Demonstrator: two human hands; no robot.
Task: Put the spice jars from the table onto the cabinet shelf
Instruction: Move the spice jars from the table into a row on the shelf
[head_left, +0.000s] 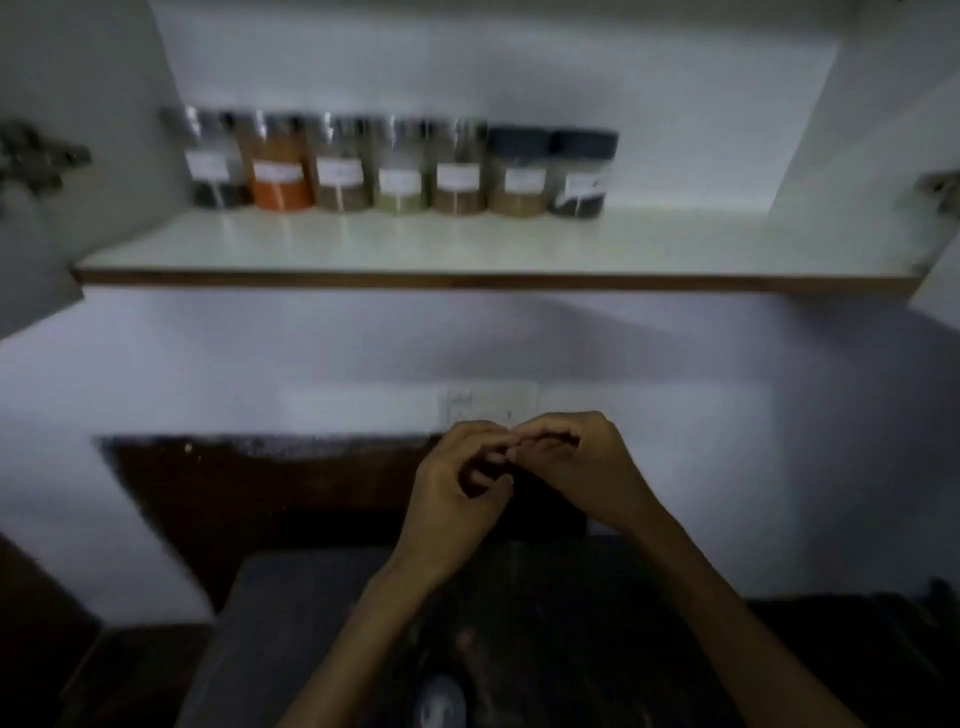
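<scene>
A dim, blurred kitchen corner with pale walls fills the view, and a dark table (311, 623) lies at the bottom, nearest the camera. Above it two bare forearms reach forward and the hands meet in front of the wall. The left hand (457, 488) has its fingers curled inward, and the right hand (576, 462) is curled too, its fingertips touching those of the left; no jar is in either, and whether some small thing is pinched between them cannot be told. Just behind the hands a pale switch plate (491, 408) sits on the wall, partly hidden by the knuckles; faint marks on it are not readable. A dark brown panel (260, 493) runs along the wall to the left of the hands.

Farther up, the cabinet shelf (493, 260) is white with a brown front edge. Seven spice jars (400, 169) stand upright in a close row at the back left of the shelf, side by side. Five have shiny metal lids, the two at the right have dark lids. One holds orange powder, the others brown, green or black contents. Each carries a white label, but the writing is too blurred to read. Metal hinges (39, 156) show at both cabinet sides.
</scene>
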